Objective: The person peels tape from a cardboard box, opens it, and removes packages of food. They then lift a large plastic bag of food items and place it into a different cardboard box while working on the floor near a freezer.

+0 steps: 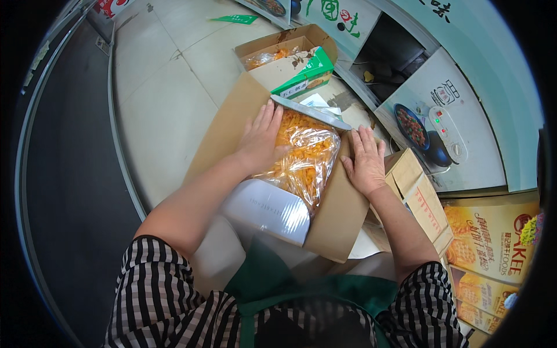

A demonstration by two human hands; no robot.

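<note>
Before me is a cardboard box (343, 204) with its flaps folded outward. Inside lies a clear plastic bag (300, 150) filled with orange strips, seemingly a snack food. My left hand (263, 141) is laid flat at the left flap, its thumb reaching over the bag. Flat against the right flap rests my right hand (365, 161), thumb apart from the fingers. The far flap (311, 112) stands nearly edge-on between both sets of fingertips. A white end flap (270, 211) bearing printed writing bends toward me. Neither hand grasps anything.
Beyond stands another open carton (300, 71), green and white, holding a bagged orange food. A tan carton (417, 200) is close on the right, near yellow printed boxes (487, 243). Printed cabinet panels (444, 122) line the right side; a dark panel (74, 143) bounds the left.
</note>
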